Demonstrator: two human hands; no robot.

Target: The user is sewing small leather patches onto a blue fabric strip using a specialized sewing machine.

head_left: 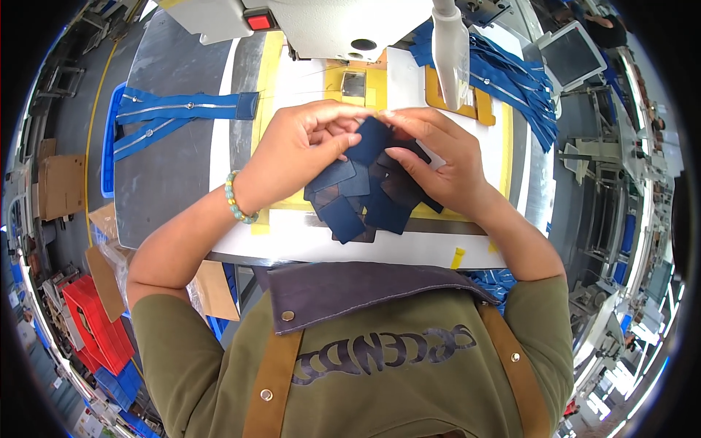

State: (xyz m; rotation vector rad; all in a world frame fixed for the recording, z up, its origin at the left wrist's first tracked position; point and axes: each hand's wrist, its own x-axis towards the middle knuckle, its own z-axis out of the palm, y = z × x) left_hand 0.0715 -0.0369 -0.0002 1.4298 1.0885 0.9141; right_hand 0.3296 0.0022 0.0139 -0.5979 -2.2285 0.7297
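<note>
Over a loose pile of dark blue square patches [342,219], both of my hands meet at one dark blue patch [371,140]. My left hand [303,142] has its thumb on the patch's left edge and its forefinger stretched to the top corner. From the other side, my right hand [445,150] pinches near that same top corner, its thumb lower down and its fingertips partly hidden. To the left lie blue zipper strips [182,106] with metal pulls; one ends in a dark blue square tab [247,106].
A white sewing machine head [336,29] overhangs the far side, with a pale hanging nozzle [449,58]. Many blue zippers [507,80] are heaped at the far right beside a yellow-brown template [475,102]. A blue bin [109,160] stands at the table's left edge.
</note>
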